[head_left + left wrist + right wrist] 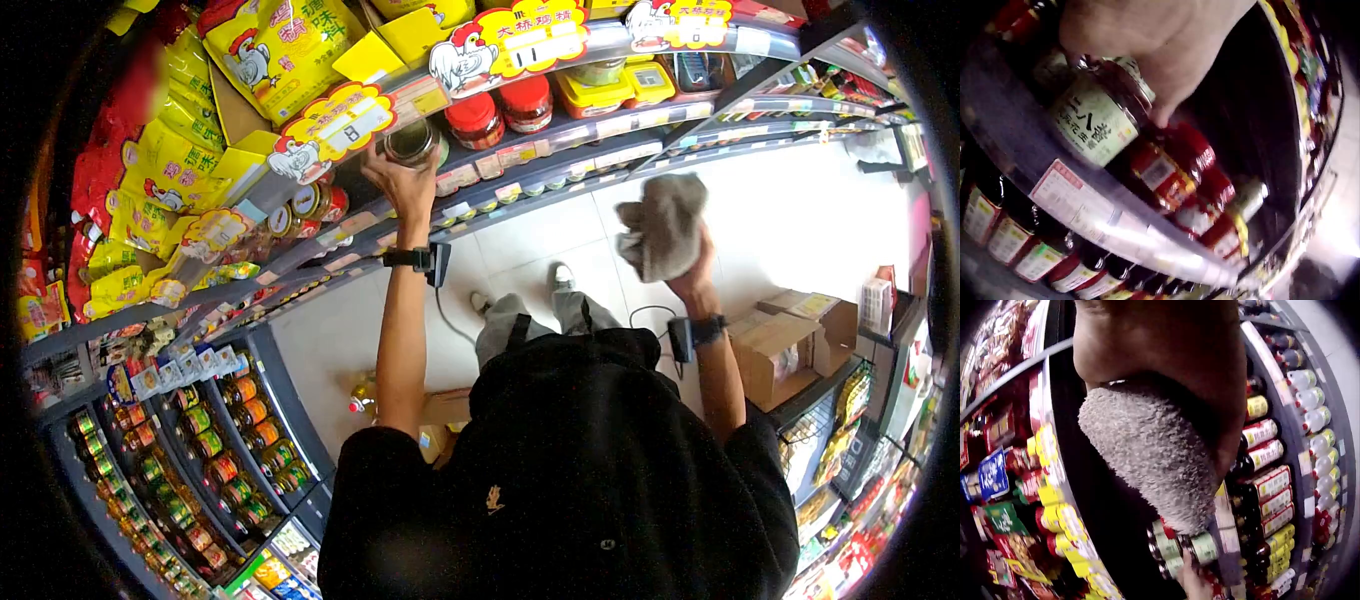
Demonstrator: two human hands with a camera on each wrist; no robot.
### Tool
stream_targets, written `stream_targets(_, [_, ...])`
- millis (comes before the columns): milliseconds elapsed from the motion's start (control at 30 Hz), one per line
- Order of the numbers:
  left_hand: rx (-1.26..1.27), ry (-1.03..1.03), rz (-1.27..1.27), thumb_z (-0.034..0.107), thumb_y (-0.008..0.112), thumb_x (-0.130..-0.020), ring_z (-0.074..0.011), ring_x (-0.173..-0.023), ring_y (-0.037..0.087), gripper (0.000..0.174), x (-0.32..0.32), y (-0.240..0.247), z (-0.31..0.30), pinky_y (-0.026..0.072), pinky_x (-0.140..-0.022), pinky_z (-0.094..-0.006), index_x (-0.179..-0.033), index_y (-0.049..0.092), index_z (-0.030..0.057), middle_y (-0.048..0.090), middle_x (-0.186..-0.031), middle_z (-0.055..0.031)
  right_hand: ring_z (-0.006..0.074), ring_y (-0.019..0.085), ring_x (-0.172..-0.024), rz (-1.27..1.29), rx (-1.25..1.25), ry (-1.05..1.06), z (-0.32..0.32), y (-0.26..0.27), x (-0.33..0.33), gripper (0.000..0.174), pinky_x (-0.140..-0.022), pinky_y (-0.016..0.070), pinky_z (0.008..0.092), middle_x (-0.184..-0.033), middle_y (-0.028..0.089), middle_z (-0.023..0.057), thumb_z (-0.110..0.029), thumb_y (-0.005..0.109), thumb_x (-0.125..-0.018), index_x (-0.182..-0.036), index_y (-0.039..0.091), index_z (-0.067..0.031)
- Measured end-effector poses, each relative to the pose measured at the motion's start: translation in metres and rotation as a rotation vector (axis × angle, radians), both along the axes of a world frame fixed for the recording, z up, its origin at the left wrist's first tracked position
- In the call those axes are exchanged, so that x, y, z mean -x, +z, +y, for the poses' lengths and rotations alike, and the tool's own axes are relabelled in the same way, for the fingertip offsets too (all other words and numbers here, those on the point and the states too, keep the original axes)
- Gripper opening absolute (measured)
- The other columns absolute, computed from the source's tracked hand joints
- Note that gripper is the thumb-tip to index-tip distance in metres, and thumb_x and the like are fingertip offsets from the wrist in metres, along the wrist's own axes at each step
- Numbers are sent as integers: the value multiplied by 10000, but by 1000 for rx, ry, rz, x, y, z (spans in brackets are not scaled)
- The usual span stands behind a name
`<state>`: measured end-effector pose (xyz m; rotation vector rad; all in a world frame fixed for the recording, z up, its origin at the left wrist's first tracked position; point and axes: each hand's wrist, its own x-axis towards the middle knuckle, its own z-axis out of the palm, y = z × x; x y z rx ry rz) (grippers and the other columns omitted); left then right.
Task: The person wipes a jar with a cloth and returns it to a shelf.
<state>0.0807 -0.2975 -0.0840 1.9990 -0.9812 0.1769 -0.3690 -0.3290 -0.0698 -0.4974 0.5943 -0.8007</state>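
Observation:
My left hand (405,188) reaches onto a shelf and grips a glass jar (412,143) near its top. In the left wrist view that jar (1096,125) has a pale green label with dark characters and stands tilted close behind the shelf's front edge, its lid partly hidden by the fingers. Red-lidded jars (474,120) stand right beside it. Held out over the aisle, a shaggy grey-brown cloth (664,225) is gripped by my right hand (697,272). The right wrist view shows the cloth (1147,450) bunched below the palm.
Yellow seasoning bags (280,50) fill the shelf at upper left. Price tags line the shelf edge (600,128). Racks of jars (210,450) stand at lower left. Open cardboard boxes (790,345) sit at right, and the tiled floor (540,235) lies between.

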Motion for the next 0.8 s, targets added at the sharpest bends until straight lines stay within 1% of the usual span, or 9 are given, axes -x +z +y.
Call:
stream_targets(167, [129,-214,288,300,953,-586,-376,-1307,430,1141,-19,-41,-10,342,-1106,-463,-1416,260,-63,436,-1374,-256,358,546,-1217,-55,-43,-135,3,17,49,668,-1020,463,520,-1390,512,191,-534,299,-1013,-1456,384,-40])
stream_targets(200, [114,-148,302,297,952,-589,-353,-1254,497,1113,-19,-47,-14,403,-1057,-446,-1401,282,-62,473,-1350,-249,361,552,-1211,-31,-89,-190,5,19,50,666,-1024,464,518,-1383,521,188,-529,303,-1014,-1455,390,-38])
stream_targets(367, [116,-25,305,281,952,-586,-350,-1180,560,1030,-10,-43,-20,445,-1011,-440,-1352,349,-48,530,-1291,-236,366,565,-1191,53,-130,-168,-1,32,36,679,-993,492,520,-1362,526,205,-543,303,-1009,-1451,386,-34])
stream_targets(433, [270,-52,176,278,957,-574,-348,-1167,563,1032,-11,-48,-22,447,-1001,-449,-1348,355,-45,539,-1268,-234,355,565,-1194,-29,28,91,-9,24,35,661,-986,501,509,-1336,535,210,-523,276,-1017,-1449,379,-34])
stream_targets(500, [323,-23,46,266,964,-560,-355,-1188,521,1042,9,-6,-10,420,-1016,-468,-1349,357,-41,511,-1261,-232,345,565,-1195,325,176,-13,-9,42,14,649,-1004,494,479,-1338,524,217,-507,268,-1019,-1445,368,-28])
stream_targets(567, [282,-119,-90,254,968,-551,-360,-1164,515,1049,31,48,12,418,-1004,-477,-1362,360,-15,490,-1267,-210,355,537,-1232,164,117,21,-13,61,-6,663,-1040,460,489,-1391,485,220,-515,293,-1014,-1462,345,-28])
stream_targets(667, [200,-357,-145,182,961,-515,-353,-1173,480,1069,72,95,51,427,-981,-468,-1395,370,47,475,-1256,-170,345,479,-1302,239,303,34,-17,89,-39,738,-1107,382,485,-1457,429,214,-558,334,-998,-1502,272,-22])
stream_targets(767, [80,-440,-218,158,947,-501,-364,-1202,474,1088,125,129,69,416,-1014,-475,-1415,367,49,484,-1304,-185,306,523,-1249,187,506,174,-23,133,-83,681,-1039,440,429,-1415,479,178,-461,595,-952,-1431,399,-18])
stream_targets(800, [92,-499,-226,162,932,-532,-373,-1195,487,1010,141,134,67,416,-1009,-479,-1386,406,43,505,-1295,-189,320,554,-1197,321,616,186,-14,140,-101,667,-1000,461,422,-1356,515,182,-436,665,-906,-1398,449,-40])
